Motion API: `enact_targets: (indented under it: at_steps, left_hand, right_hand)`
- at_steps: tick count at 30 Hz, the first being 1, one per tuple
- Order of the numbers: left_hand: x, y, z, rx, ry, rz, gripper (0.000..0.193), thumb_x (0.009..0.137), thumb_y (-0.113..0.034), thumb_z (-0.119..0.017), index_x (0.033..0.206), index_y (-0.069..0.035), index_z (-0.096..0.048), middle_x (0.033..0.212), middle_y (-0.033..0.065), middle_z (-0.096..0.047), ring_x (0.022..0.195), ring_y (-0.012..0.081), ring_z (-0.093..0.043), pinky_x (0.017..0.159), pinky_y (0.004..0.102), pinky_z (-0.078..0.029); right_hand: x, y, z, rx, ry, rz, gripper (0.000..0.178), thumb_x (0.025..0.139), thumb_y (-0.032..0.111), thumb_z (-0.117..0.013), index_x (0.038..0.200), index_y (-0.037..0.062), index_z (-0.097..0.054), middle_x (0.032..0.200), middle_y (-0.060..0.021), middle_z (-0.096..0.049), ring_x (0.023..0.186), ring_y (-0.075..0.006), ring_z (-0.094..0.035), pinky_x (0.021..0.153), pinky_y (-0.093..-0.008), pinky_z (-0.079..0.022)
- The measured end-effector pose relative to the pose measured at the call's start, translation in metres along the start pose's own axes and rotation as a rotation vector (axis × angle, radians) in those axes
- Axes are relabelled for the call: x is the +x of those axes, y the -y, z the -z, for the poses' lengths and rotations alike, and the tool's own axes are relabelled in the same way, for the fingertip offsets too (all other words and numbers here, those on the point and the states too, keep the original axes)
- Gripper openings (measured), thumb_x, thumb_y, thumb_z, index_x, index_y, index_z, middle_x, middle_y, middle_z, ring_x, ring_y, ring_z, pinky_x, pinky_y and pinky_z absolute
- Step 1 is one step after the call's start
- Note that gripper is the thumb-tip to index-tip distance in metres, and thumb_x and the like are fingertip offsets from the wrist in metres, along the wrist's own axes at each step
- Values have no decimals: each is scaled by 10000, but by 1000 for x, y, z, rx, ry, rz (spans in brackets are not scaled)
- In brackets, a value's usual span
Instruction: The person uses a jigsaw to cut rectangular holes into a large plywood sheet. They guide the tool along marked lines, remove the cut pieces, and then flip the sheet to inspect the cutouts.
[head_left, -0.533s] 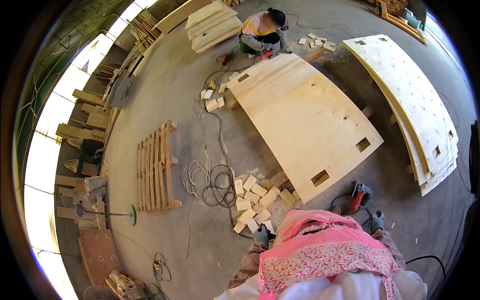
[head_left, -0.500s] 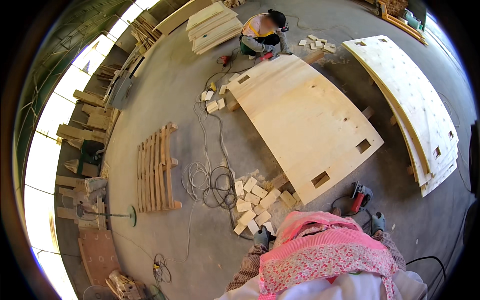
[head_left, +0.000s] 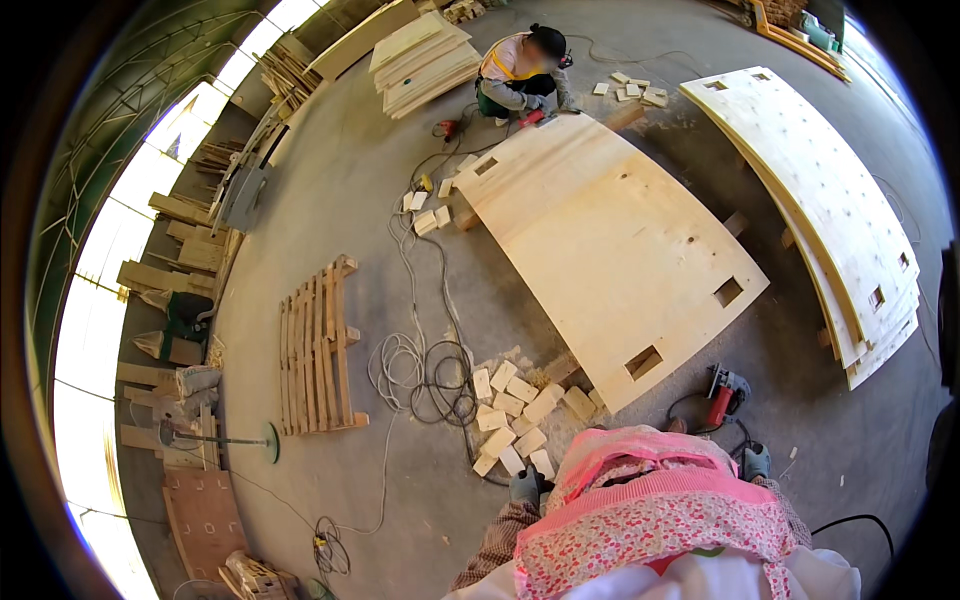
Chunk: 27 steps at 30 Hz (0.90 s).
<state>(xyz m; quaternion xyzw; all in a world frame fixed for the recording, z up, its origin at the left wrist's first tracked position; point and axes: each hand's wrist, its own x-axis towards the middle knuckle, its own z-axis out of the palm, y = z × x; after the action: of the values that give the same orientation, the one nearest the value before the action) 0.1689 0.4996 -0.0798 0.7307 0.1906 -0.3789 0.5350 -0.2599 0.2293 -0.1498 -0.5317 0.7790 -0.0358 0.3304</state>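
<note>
Grey-gloved, my left hand (head_left: 526, 484) is low beside my apron, close to the pile of cut wood blocks (head_left: 508, 405) and a dark object under it; its fingers are too small to read. My right hand (head_left: 757, 461), also gloved, is on the other side of the apron, near a black cord. Just beyond it a red and black jigsaw (head_left: 722, 397) stands on the floor. A large plywood sheet (head_left: 620, 240) with rectangular cutouts at its corners lies raised in front of me. Neither hand touches the sheet or the jigsaw.
Across the sheet, a co-worker (head_left: 520, 75) crouches at its far edge with a red power tool (head_left: 532, 117). More perforated sheets (head_left: 815, 190) are stacked at right. Coiled cables (head_left: 440, 385) and a wooden pallet (head_left: 318, 350) lie left. Plywood is piled (head_left: 425, 65) far back.
The whole view has shifted slightly. My right hand sits a little lower beside the apron. The jigsaw and the plywood sheet stay where they were.
</note>
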Motion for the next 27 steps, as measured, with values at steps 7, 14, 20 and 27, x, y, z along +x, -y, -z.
enact_targets:
  at_steps: [7,14,20,27]
  left_hand:
    - [1,-9,-15,10,38,-29,312,852,-258,-485,744,35,-502,594,94,-529,457,231,-553,444,328,-473]
    - [6,2,-7,12,2,-42,303,851,-255,-496,738,26,-487,588,89,-522,458,236,-549,431,330,-459]
    - [15,15,1,-42,17,-34,303,833,-253,-519,697,18,-514,587,89,-532,479,244,-553,467,354,-480]
    - [4,13,3,-27,-25,-48,286,820,-242,-530,745,33,-549,653,111,-576,547,266,-591,520,354,-507]
  right_hand:
    - [32,-39,-17,78,-53,0,412,654,249,-626,987,12,-573,923,-155,-608,861,-263,-573,748,-341,-449]
    - [5,-1,3,74,-16,2,425,660,261,-620,1000,11,-572,944,-161,-608,892,-281,-571,767,-348,-445]
    - [6,1,6,31,-13,15,402,662,259,-613,985,23,-574,933,-160,-608,882,-286,-572,757,-355,-448]
    - [2,8,7,48,3,33,352,657,239,-613,947,42,-582,907,-158,-612,866,-296,-578,733,-367,-454]
